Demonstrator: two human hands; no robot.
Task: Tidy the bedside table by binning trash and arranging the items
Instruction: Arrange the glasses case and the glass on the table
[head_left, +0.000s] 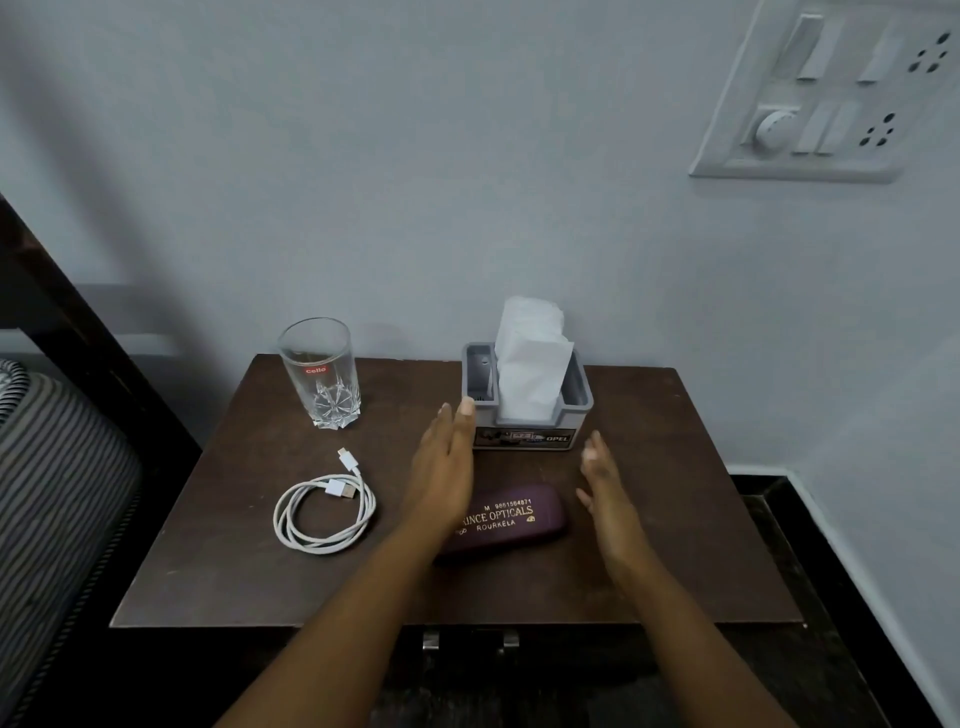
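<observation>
Both hands hovered mid-frame with straight fingers, left hand (445, 462) by the tissue holder (525, 415), right hand (605, 480) beside the case (511, 519).

Home bedroom — striped bedding (57, 467) beside a wooden bedside table (675, 519), wall switchboard (831, 93)

A pale wall (363, 156) is seen at the back. A white switch plate (810, 98) is fixed to it at the top right, with switches, a round knob (775, 127) and sockets. A striped cover (57, 467) is seen at the left, edged by a dark bed frame (104, 364). A dark floor (831, 597) is seen at the right.
</observation>
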